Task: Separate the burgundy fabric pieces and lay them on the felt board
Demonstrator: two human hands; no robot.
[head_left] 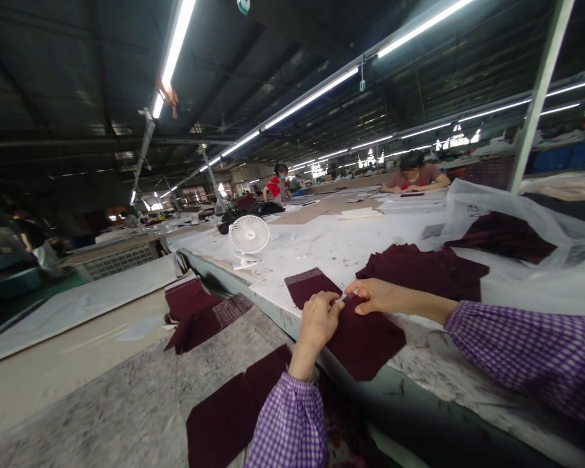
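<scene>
A maroon fabric piece [368, 344] lies over the near edge of the white-covered table, with a lighter speckled band at its far end. My left hand [319, 320] rests on its left side, thumb and fingers pinched at a small white strip [342, 298]. From the right, my right hand [383, 298] reaches in, its fingers closed on the other end of that strip. Whether the strip is paper or tape I cannot tell. Just beyond my right hand sits a pile of maroon fabric pieces [422, 266].
A white fan [249, 235] stands on the table [312, 237]. At lower left, more maroon pieces [221, 416] and a folded maroon bundle [192, 302] lie on a lower grey surface [127, 396]. Clear plastic sheeting [517, 208] covers fabric at right. Two people work farther back.
</scene>
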